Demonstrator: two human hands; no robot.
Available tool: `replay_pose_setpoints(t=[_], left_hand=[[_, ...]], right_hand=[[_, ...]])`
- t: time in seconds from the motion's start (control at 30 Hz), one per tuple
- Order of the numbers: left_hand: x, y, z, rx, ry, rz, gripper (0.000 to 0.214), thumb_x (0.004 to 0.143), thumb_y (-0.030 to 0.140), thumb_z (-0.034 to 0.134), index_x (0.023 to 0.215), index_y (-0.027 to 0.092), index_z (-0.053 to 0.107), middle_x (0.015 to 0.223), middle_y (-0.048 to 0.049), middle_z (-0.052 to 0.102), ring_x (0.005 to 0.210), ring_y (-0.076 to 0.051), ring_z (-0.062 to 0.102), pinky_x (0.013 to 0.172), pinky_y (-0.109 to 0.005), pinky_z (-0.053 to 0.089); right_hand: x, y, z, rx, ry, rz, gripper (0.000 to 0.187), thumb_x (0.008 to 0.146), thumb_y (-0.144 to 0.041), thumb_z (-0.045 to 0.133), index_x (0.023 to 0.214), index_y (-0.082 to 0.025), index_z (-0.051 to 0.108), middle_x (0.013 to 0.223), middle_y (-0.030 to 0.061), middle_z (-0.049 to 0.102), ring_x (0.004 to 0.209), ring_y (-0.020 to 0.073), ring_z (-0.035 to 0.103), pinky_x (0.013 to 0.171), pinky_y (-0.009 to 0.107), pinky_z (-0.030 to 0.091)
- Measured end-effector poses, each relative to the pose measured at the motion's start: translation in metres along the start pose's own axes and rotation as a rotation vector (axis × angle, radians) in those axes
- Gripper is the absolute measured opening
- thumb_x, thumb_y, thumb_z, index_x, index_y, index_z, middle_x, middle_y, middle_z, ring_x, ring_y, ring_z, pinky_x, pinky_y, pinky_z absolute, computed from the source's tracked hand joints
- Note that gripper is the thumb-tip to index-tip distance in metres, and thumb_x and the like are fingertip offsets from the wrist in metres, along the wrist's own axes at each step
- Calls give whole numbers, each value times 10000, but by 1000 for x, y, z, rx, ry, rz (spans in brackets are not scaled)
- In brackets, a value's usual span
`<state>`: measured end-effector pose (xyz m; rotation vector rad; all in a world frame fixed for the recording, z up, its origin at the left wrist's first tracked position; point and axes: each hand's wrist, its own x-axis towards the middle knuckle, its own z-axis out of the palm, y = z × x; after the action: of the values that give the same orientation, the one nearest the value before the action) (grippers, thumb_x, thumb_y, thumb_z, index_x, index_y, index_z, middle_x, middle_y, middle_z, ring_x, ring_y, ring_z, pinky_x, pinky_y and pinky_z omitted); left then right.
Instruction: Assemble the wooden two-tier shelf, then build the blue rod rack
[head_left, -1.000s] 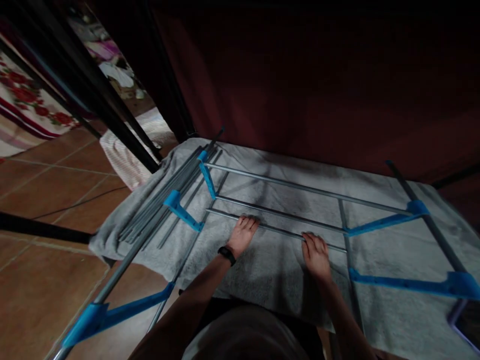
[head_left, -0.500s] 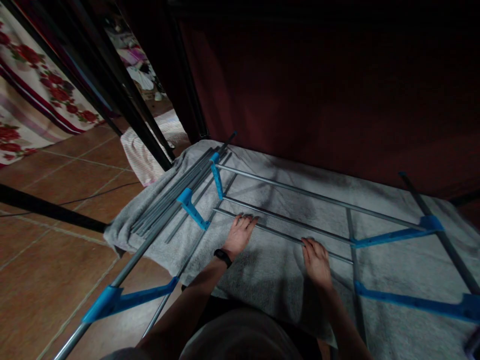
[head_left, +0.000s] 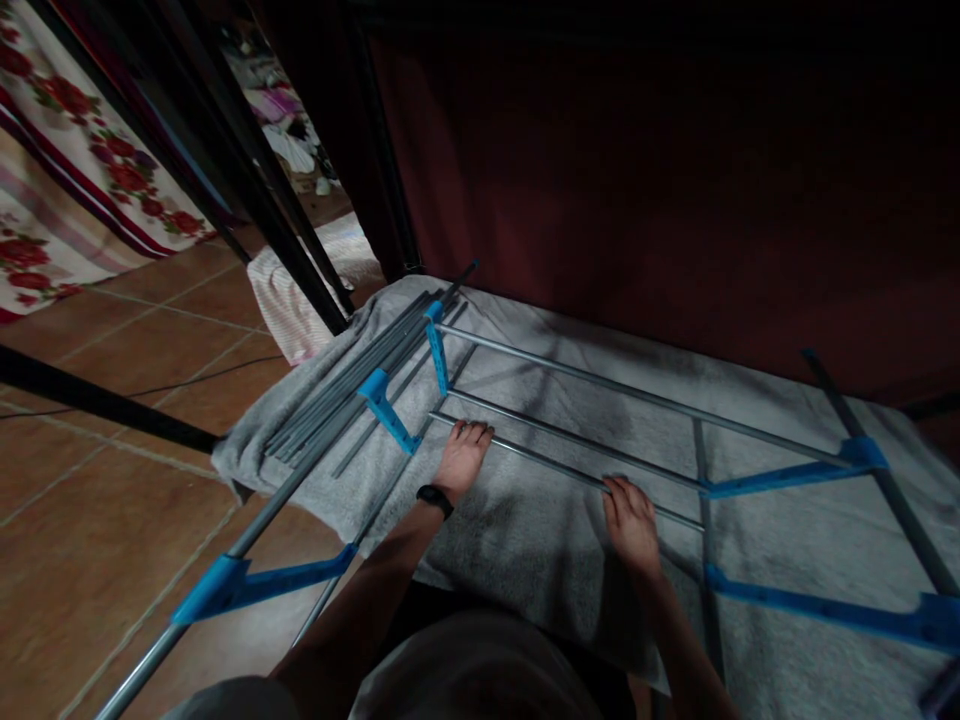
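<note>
A grey metal rod (head_left: 555, 467) lies across a grey towel (head_left: 540, 540) on the floor. My left hand (head_left: 461, 455) rests on the rod near its left end, fingers curled over it. My right hand (head_left: 631, 520) holds the same rod further right, fingers bent round it. Two more rods (head_left: 600, 390) run parallel behind it, joined to blue plastic brackets (head_left: 437, 350) on the left and a blue bracket (head_left: 787, 472) on the right. A black band sits on my left wrist.
A bundle of loose grey rods (head_left: 352, 385) lies on the towel's left part. A long pole with a blue bracket (head_left: 247, 585) crosses the tiled floor (head_left: 112, 480) at the lower left. Dark red fabric (head_left: 637, 180) stands behind. A pink cloth (head_left: 300, 290) and black bars are at the left.
My left hand has slid to the left along the rod, towards its end. My right hand has stayed in place. The view has shifted slightly.
</note>
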<state>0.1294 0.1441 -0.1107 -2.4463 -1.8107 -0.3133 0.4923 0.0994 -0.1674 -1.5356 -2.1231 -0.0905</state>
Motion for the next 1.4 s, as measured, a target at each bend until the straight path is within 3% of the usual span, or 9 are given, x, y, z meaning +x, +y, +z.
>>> replay_pose_setpoints(t=[0.27, 0.9, 1.4], left_hand=[[-3, 1, 7, 21, 9, 24, 407, 970, 100, 394, 1318, 173, 591, 1272, -132, 635, 1191, -255, 565, 1131, -501, 367], [-5, 1, 7, 50, 55, 23, 399, 982, 86, 390, 1279, 191, 635, 1298, -108, 643, 1195, -234, 579, 1145, -457, 356], [2, -11, 17, -71, 149, 81, 429, 949, 137, 412, 1321, 147, 627, 1227, -162, 681, 1134, -312, 598, 1082, -498, 351]], right_hand=[[4, -4, 0, -11, -15, -8, 368, 1026, -331, 379, 1298, -218, 600, 1226, 115, 655, 1175, 269, 576, 1018, 448, 436], [6, 0, 4, 59, -14, -9, 361, 1029, -342, 377, 1220, -194, 645, 1220, 109, 670, 1175, 250, 584, 1006, 418, 455], [29, -23, -14, 21, -18, 125, 280, 1006, -242, 477, 1197, -213, 680, 1209, 78, 684, 1184, 229, 556, 1085, 397, 405]])
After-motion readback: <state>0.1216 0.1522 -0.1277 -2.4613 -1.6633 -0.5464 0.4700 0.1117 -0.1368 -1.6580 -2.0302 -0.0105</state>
